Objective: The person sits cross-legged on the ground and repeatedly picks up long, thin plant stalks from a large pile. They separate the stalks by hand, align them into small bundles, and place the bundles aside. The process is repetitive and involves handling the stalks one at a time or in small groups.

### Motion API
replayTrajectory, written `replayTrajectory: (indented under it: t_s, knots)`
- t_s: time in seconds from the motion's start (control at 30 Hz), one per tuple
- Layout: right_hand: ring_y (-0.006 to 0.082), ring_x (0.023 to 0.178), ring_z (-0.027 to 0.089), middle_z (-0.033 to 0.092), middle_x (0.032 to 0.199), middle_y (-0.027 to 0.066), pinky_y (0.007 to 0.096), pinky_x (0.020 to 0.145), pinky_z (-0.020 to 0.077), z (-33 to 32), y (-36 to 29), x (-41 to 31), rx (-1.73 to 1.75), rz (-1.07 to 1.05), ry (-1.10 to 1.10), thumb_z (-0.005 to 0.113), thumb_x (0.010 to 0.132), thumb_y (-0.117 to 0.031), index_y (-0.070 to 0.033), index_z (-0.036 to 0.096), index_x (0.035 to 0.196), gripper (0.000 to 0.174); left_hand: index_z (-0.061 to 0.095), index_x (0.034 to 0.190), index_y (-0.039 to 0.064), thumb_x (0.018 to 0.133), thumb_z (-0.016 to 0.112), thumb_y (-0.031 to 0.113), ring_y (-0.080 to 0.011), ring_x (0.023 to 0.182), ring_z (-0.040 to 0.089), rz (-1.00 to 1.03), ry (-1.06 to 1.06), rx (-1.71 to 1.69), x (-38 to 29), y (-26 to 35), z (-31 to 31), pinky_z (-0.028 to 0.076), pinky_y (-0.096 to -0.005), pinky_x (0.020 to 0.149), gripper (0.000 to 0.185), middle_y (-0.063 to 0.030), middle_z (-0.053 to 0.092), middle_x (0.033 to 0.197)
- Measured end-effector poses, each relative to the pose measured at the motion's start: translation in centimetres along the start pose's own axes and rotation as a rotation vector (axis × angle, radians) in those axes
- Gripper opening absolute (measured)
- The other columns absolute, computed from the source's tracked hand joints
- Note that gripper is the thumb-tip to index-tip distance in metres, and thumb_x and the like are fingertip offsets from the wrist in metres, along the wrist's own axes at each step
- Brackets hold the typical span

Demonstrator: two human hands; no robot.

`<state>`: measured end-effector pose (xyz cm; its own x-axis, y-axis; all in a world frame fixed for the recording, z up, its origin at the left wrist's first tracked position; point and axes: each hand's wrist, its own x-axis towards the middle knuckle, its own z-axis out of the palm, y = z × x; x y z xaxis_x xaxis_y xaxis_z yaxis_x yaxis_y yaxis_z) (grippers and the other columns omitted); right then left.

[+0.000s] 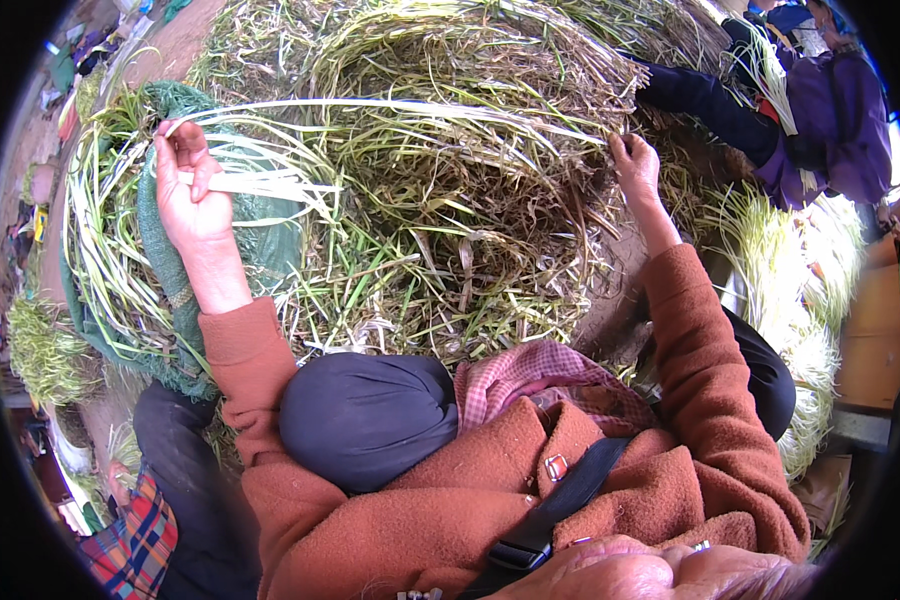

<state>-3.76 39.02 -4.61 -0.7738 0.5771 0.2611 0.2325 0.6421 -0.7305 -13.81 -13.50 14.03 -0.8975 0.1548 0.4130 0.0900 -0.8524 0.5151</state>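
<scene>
My left hand [193, 184] is raised at the left with its palm showing. Its fingers hold several pale, flat, blanched chive-like leaves [270, 184]. One long pale leaf strand [390, 103] arches from that hand across to my right hand [634, 166], which pinches its far end between thumb and finger. Below the strand lies a broad heap of green and dried brown leaves [465, 225]. Behind my left hand is a green mesh sack [274, 247], with long yellow-green leaves [112, 255] piled over it.
Dense pale leaf bundles [787, 300] lie at my right. A person in purple [832, 127] sits at the upper right, holding a pale bundle [772, 82]. At lower left are another person's dark-trousered leg [187, 480] and plaid sleeve [146, 525]. My dark-covered knee [367, 420] borders the heap.
</scene>
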Motion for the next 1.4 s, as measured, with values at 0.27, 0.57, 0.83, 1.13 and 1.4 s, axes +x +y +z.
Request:
replayTrajectory:
  t_s: [0.27,0.57,0.83,1.13,1.4]
  knots:
    - [0.0097,0.051,0.050,0.059,0.070,0.0029,0.0233,0.045,0.0422,-2.9,2.3,1.6,0.937,0.510,-0.238,0.057,0.091,-0.009,-0.006,0.058,0.101,0.010,0.057,0.107,0.002,0.098,0.047,0.014,-0.0145,0.095,0.066,-0.075,-0.025,-0.109,-0.3,-1.9,0.9,0.031,-0.0151,0.035,0.018,-0.0113,0.065,0.101]
    - [0.0206,0.090,0.064,0.062,0.115,0.0125,0.0311,0.075,0.0530,-5.6,-8.4,0.2,0.905,0.157,-0.054,0.055,0.095,-0.021,-0.010,0.043,0.133,0.041,0.060,0.104,0.007,0.096,0.054,0.026,-0.0114,0.085,0.068,-0.467,0.180,0.301,-4.8,-13.6,5.0,0.027,-0.0123,0.036,0.021,-0.0054,0.067,0.098]
    - [0.0184,0.075,0.063,0.066,0.084,0.0072,0.0348,0.071,0.0519,1.7,-17.5,-11.4,0.465,-0.349,-0.916,0.054,0.096,-0.033,-0.003,0.060,0.113,0.035,0.057,0.105,0.005,0.097,0.054,0.027,-0.0115,0.081,0.066,-0.493,0.069,0.436,-5.3,-14.4,5.6,0.031,-0.0121,0.037,0.024,-0.0055,0.063,0.097]
    - [0.0099,0.057,0.050,0.054,0.062,0.0012,0.0273,0.055,0.0435,1.0,-15.9,-11.0,0.447,-0.179,-0.877,0.045,0.100,-0.034,-0.003,0.064,0.094,0.037,0.054,0.121,0.010,0.092,0.060,0.037,-0.0041,0.078,0.054,-0.226,0.213,0.484,-4.1,-14.5,5.3,0.030,-0.0123,0.040,0.040,-0.0012,0.057,0.112]
    - [0.0219,0.059,0.058,0.058,0.066,0.0150,0.0363,0.058,0.0465,2.2,-18.1,-11.0,0.221,-0.499,-0.854,0.051,0.096,-0.024,-0.003,0.064,0.097,0.025,0.061,0.112,0.005,0.096,0.053,0.036,-0.0007,0.072,0.053,-0.773,-0.041,0.533,-7.9,-17.9,4.9,0.030,-0.0122,0.043,0.036,-0.0057,0.062,0.115]
